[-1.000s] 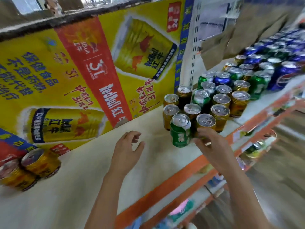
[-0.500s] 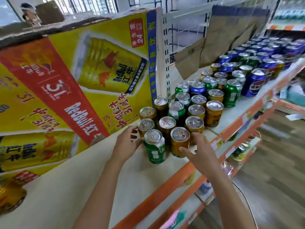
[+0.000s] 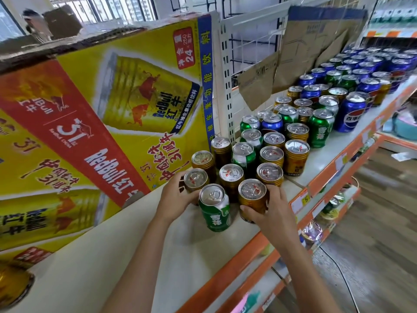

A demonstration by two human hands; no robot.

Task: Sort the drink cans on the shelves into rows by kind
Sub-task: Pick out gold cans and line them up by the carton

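Observation:
A cluster of gold cans and green cans stands on the white shelf [image 3: 126,256]. At its front stands a green can [image 3: 215,210]. My left hand [image 3: 174,197] wraps a gold can [image 3: 195,179] just left of it. My right hand [image 3: 269,213] grips another gold can [image 3: 252,197] to its right, at the shelf's front. Behind them stand more gold cans [image 3: 295,157] mixed with green ones [image 3: 243,155]. Further right, green cans [image 3: 320,128] and blue cola cans [image 3: 349,114] are mixed in rows.
A large yellow and red drink carton [image 3: 94,123] fills the shelf's left and back. One gold can [image 3: 13,288] lies at the far left. The orange shelf edge [image 3: 232,269] runs in front, with lower shelves below. Cardboard sheets [image 3: 293,53] hang behind the cans.
Both hands have moved in and closed on gold cans either side of the green can. The camera has swung to the right and nearer.

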